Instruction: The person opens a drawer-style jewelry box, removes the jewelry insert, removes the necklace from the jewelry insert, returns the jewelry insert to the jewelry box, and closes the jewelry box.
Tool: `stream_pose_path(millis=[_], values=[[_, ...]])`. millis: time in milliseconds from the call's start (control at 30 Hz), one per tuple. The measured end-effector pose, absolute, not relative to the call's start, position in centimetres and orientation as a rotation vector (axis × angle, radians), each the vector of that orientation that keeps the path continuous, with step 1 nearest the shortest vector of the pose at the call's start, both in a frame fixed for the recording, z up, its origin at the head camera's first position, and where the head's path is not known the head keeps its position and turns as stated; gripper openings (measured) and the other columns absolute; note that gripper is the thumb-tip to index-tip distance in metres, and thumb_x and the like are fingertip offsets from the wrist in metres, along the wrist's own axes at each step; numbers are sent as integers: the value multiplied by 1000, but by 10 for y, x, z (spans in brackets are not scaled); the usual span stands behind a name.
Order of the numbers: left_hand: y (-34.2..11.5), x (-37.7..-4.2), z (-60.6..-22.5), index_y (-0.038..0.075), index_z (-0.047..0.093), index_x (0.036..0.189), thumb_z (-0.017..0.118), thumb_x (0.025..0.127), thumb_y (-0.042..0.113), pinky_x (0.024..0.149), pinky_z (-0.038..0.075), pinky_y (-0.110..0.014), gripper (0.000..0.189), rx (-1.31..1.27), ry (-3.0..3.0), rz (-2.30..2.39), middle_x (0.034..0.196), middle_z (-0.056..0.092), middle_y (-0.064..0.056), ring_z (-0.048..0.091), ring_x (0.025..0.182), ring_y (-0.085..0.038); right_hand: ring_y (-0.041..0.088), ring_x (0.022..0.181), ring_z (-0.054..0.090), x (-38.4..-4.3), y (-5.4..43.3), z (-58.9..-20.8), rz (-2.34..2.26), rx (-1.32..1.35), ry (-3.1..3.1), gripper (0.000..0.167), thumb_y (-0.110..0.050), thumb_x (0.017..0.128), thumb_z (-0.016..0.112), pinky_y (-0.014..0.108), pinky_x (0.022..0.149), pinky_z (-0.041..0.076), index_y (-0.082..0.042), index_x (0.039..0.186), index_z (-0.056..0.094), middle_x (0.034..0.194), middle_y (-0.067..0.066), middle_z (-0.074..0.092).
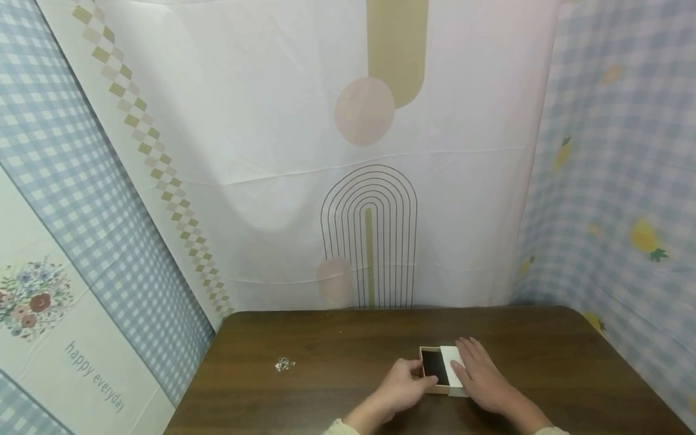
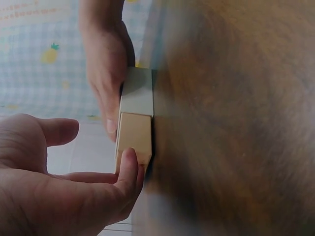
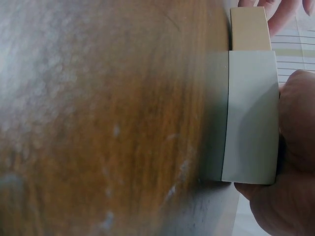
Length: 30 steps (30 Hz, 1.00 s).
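A slim slide-out box lies on the brown table, made of a white sleeve (image 1: 455, 386) and a tan tray (image 1: 437, 389) with a black inside. The tray sticks out of the sleeve's left end. My left hand (image 1: 401, 386) is at that end, its bent fingers against the tan wall (image 2: 135, 132). In the left wrist view the thumb stands raised above the box. My right hand (image 1: 484, 377) rests over the right part of the sleeve, fingers straight and pointing away, thumb across the white top. Its palm hides the sleeve's right end in the head view.
A small pile of shiny silvery bits (image 1: 284, 364) lies on the table (image 1: 244, 399) to the left of the box. Patterned cloths hang behind the table (image 1: 272, 241) and along both sides.
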<state>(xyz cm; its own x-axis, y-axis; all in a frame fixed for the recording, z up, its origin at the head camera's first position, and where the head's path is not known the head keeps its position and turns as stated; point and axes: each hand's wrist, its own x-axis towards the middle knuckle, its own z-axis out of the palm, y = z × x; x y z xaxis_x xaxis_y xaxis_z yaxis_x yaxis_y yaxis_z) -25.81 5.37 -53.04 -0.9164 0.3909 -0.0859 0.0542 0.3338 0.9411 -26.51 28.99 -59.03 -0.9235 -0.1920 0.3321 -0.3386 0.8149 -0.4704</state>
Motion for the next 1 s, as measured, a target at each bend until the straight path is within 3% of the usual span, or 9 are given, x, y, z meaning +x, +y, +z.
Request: stream_pose_path(millis=[100, 233, 300, 433, 467, 567, 633, 833, 1000], values=[[57, -257, -531, -10, 60, 142, 76, 96, 19, 84, 60, -32, 57, 430, 2289, 1643, 134, 69, -21, 69, 99, -14, 64, 147, 33, -266, 290, -589, 756, 417, -2719, 62, -36, 115, 45, 57, 136, 7, 15, 150, 45, 156, 41, 44], [61, -254, -532, -3, 67, 138, 76, 96, 18, 78, 55, -25, 48, 456, 2298, 1650, 133, 64, -18, 66, 97, -9, 63, 148, 33, -263, 287, -578, 748, 393, -2762, 61, -34, 114, 48, 77, 116, 31, 15, 150, 46, 156, 40, 45], [62, -253, -532, -2, 68, 138, 77, 96, 18, 77, 55, -25, 47, 450, 2298, 1643, 133, 61, -18, 66, 97, -10, 62, 149, 33, -263, 287, -579, 753, 379, -2781, 61, -34, 114, 47, 61, 134, 15, 15, 150, 45, 157, 39, 44], [64, -253, -534, -6, 60, 145, 77, 96, 18, 76, 56, -25, 57, 429, 2269, 1643, 137, 57, -21, 68, 97, -13, 61, 142, 39, -263, 288, -584, 688, 409, -2724, 58, -33, 114, 47, 29, 135, -6, 14, 148, 47, 153, 39, 48], [65, -252, -534, -7, 58, 146, 78, 95, 18, 77, 57, -26, 60, 420, 2259, 1648, 138, 56, -22, 69, 97, -13, 61, 140, 41, -264, 288, -586, 674, 421, -2705, 58, -33, 114, 48, 30, 136, -4, 15, 147, 48, 151, 39, 49], [67, -252, -535, -6, 58, 148, 79, 94, 18, 79, 57, -27, 62, 413, 2247, 1649, 137, 55, -20, 69, 98, -13, 62, 141, 41, -262, 286, -584, 697, 422, -2702, 59, -33, 113, 49, 59, 135, 16, 15, 147, 48, 152, 39, 49], [68, -252, -534, -4, 59, 147, 80, 92, 19, 81, 56, -28, 63, 401, 2252, 1641, 136, 55, -19, 68, 98, -13, 63, 142, 40, -260, 284, -580, 734, 408, -2715, 59, -33, 113, 51, 76, 119, 30, 15, 147, 48, 153, 40, 48], [72, -253, -533, -3, 61, 146, 79, 90, 17, 76, 54, -25, 62, 419, 2258, 1627, 135, 56, -19, 67, 94, -11, 62, 145, 37, -262, 285, -580, 729, 390, -2741, 61, -34, 114, 49, 78, 115, 32, 16, 148, 47, 154, 40, 47], [73, -258, -531, -4, 64, 142, 75, 96, 17, 67, 52, -23, 51, 452, 2213, 1627, 109, 75, -8, 68, 78, -13, 60, 148, 34, -264, 288, -585, 725, 380, -2759, 63, -38, 115, 46, 77, 115, 33, 14, 150, 45, 156, 38, 46]])
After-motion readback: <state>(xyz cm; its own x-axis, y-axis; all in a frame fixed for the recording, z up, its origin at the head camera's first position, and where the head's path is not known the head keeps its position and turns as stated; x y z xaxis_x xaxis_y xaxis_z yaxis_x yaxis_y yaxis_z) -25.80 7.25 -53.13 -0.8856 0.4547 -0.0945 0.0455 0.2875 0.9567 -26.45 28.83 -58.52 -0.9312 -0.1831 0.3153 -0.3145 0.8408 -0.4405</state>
